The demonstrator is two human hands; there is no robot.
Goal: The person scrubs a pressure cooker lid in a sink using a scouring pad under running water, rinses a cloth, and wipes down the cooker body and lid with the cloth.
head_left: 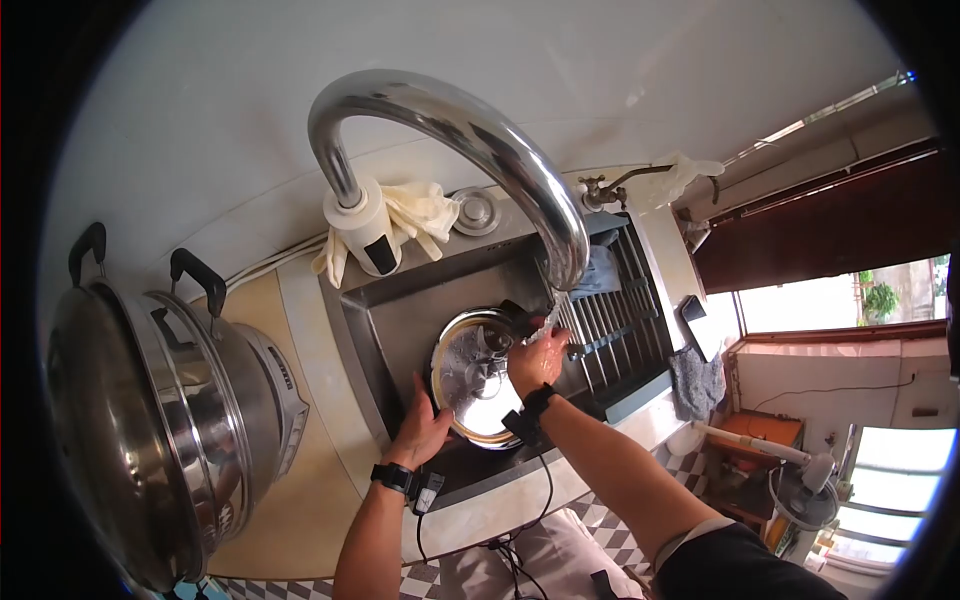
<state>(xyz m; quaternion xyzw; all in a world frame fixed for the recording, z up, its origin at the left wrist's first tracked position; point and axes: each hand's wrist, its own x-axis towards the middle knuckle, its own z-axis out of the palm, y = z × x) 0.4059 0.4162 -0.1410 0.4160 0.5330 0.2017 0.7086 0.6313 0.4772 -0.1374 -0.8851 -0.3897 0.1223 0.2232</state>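
A shiny round metal pan or lid [487,400] with a gold-toned rim lies tilted in the sink [400,310]. My left hand [422,432] grips its left edge, the thumb over the rim. At its right edge is my right hand [540,358], fingers curled under the water stream [548,325] from the tall curved faucet [450,100]. A dark piece shows beside the right fingers; whether it is a handle or a held item I cannot make out. Both wrists wear black straps with small devices and cables.
A large lidded steel pot [140,420] stands on the left counter. Pale gloves [425,215] hang by the faucet base [360,235]. On the sink's right are a dark drying rack [625,310] and a grey cloth [697,382]. A second tap [605,192] sits behind the rack.
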